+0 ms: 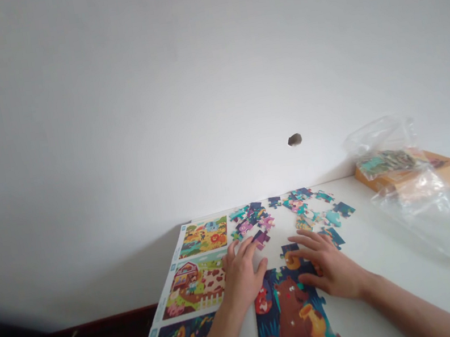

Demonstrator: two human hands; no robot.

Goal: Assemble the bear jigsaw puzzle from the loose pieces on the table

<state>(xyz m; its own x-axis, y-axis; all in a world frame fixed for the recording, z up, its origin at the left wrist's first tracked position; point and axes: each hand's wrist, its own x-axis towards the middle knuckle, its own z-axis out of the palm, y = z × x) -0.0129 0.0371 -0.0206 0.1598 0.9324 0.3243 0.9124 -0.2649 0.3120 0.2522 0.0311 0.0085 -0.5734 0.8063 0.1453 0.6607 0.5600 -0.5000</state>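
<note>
A partly joined jigsaw puzzle (293,318) with a brown bear holding a honey pot lies in front of me at the table's near side. My right hand (332,268) rests over its upper right corner, fingers spread, fingertips at a dark piece with an orange shape (292,258) along the top edge. My left hand (242,272) is open, palm down, left of the puzzle's top. Its index fingertip reaches a loose purple puzzle piece (261,239). Another loose dark piece (335,236) lies just behind my right hand, partly covered.
Several loose puzzle pieces (254,215) lie behind my left hand, and more pieces (307,209) behind my right. A printed picture sheet (203,281) lies along the left edge. An orange box (449,168) with clear plastic bags (391,158) sits back right, against the white wall (198,109).
</note>
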